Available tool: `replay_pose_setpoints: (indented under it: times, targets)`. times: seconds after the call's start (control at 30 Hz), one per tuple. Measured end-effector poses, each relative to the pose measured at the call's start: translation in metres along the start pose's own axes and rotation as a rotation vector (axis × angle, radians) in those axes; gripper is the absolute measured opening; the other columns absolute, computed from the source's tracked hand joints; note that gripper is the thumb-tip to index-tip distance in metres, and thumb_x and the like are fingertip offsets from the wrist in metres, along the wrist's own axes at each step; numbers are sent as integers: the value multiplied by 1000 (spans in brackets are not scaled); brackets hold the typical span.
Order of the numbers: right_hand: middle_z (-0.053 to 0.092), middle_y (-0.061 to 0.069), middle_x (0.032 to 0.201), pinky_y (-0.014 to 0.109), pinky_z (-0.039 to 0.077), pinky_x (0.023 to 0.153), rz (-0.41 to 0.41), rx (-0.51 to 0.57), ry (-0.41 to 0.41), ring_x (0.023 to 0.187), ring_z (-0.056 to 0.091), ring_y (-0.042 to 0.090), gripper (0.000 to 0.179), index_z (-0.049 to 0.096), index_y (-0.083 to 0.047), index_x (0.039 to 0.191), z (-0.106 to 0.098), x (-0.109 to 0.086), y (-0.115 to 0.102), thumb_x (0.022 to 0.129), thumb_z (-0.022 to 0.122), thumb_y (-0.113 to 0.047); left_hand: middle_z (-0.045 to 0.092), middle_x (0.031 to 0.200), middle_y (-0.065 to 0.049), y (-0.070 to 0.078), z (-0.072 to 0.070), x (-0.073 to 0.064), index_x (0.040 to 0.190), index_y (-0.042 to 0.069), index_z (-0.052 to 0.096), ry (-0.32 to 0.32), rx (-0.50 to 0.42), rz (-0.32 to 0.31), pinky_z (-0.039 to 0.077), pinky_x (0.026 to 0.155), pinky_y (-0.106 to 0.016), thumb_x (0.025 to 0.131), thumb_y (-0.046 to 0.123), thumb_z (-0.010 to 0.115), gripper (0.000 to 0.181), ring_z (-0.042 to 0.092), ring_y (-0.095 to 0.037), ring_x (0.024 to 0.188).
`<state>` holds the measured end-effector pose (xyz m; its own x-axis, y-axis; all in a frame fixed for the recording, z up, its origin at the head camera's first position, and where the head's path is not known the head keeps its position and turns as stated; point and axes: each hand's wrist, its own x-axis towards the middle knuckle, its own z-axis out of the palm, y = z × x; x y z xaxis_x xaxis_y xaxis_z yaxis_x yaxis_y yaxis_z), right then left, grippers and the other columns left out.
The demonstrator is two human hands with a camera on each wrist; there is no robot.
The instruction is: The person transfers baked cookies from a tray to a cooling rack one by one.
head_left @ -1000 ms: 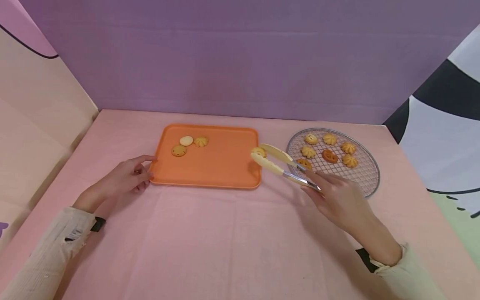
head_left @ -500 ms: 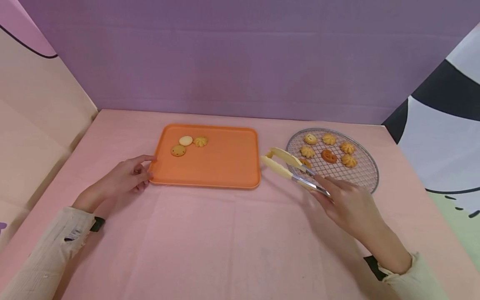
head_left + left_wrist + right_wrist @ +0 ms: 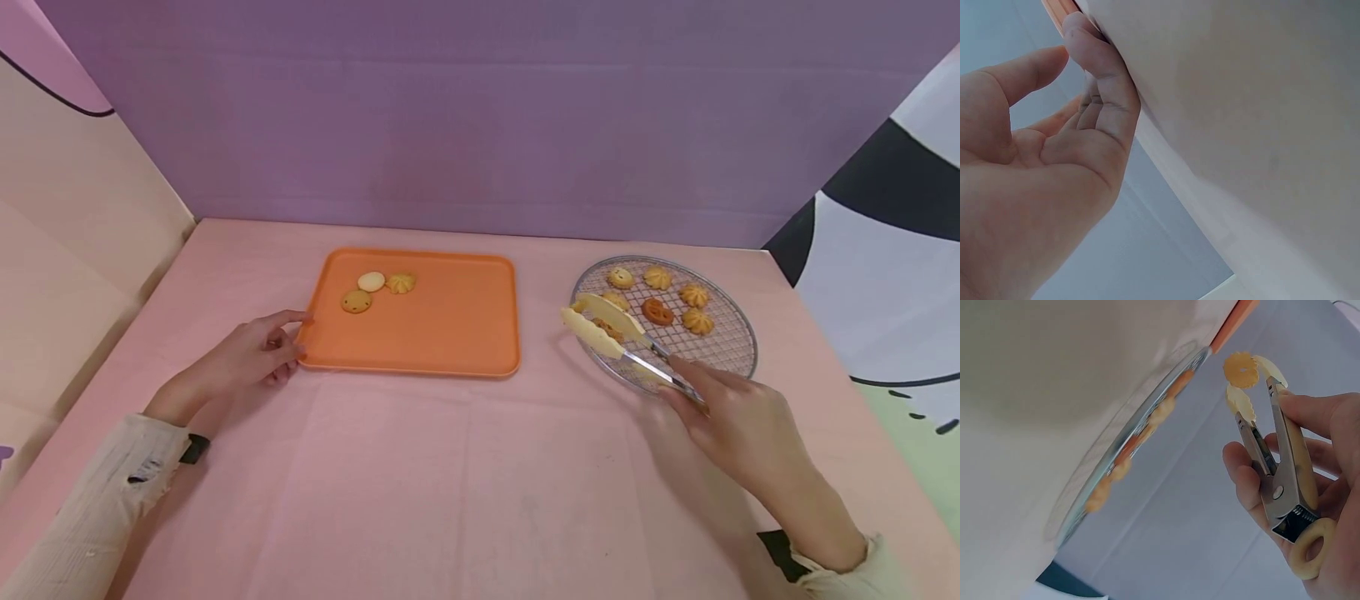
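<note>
My right hand [image 3: 750,429] grips a pair of metal tongs [image 3: 1288,469] with pale scalloped tips. A round ridged yellow cookie [image 3: 1241,370] sits between the tips, which hang over the left side of a round wire rack [image 3: 723,354]. Pretzel-shaped cookies [image 3: 657,312] and several flower-shaped cookies [image 3: 697,322] lie on the rack; the tongs partly cover some. With fingertips at the left edge of an orange tray [image 3: 427,333], my left hand [image 3: 247,354] lies on the table, fingers loosely bent. The tray holds a pale oval cookie [image 3: 371,282], a flower-shaped cookie [image 3: 401,284] and a dotted brown cookie [image 3: 356,301].
A pink cloth [image 3: 420,483] covers the table. Behind stands a purple backdrop [image 3: 480,125], with printed panels on either side. A strip of pink cloth separates the tray from the rack.
My right hand has carried the tongs and their cookie rightward, from the tray's right edge to over the rack's left side. My left hand and the tray have stayed in place.
</note>
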<state>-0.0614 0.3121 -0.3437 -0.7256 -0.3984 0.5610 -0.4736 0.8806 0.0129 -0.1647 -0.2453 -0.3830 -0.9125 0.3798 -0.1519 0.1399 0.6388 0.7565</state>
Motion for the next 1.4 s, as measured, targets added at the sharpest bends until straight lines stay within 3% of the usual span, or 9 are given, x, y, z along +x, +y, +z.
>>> replay_pose_setpoints:
  times: [0.07,0.17,0.5,0.6,0.67,0.73,0.8,1.07,1.4]
  targets:
    - [73,21,94,53,53,54,7,-9,22,70,70,39,47,72,0,110,-2,-5,6,100,56,-43,64,80,-10,1,0,-1,147,-3,38,-3,-4,-1,54,55,-27,98,6,61,54,60,-18,64]
    - [73,22,90,55,51,53,29,-27,46,67,69,39,68,72,0,109,-4,-12,14,103,36,-57,64,80,-10,2,0,-1,146,-4,38,-3,-4,7,54,55,-27,98,6,61,55,60,-19,64]
    - [71,24,83,57,45,47,87,-59,90,61,66,41,72,72,0,107,-10,-28,34,100,37,-63,63,79,-11,-1,1,0,146,-3,39,-1,-1,10,54,56,-28,98,5,61,54,60,-18,63]
    - [71,25,83,55,43,44,104,-64,66,59,65,41,51,72,0,108,-11,-32,39,98,57,-48,64,78,-11,-1,1,1,146,-3,40,5,-2,12,54,55,-28,97,4,61,53,60,-18,62]
    - [71,26,84,54,43,43,115,-67,45,59,65,41,37,72,0,109,-11,-34,42,90,70,-32,63,79,-10,-2,1,1,146,-3,39,6,3,14,54,55,-28,97,4,61,54,60,-18,62]
    - [71,27,85,54,43,43,131,-67,28,60,65,43,36,72,1,109,-12,-36,43,78,78,-17,63,78,-10,-2,1,1,146,-3,39,6,9,13,54,55,-28,97,4,61,54,60,-18,62]
    - [70,28,85,55,43,43,144,-72,11,59,65,44,38,72,2,108,-12,-37,45,74,81,-12,63,79,-10,-2,1,1,146,-3,39,3,14,9,54,56,-28,97,4,61,54,60,-18,63]
    - [70,26,83,53,45,44,174,-96,-49,53,62,39,38,72,1,105,-14,-44,46,72,83,-11,64,79,-10,-1,0,1,146,-3,39,3,18,22,54,56,-28,97,5,62,54,60,-18,63]
    - [71,21,83,53,43,45,169,-108,-52,49,59,34,36,72,-5,106,-20,-48,47,73,82,-13,64,79,-10,-2,1,0,146,-3,39,4,18,34,53,55,-27,98,5,62,54,59,-17,62]
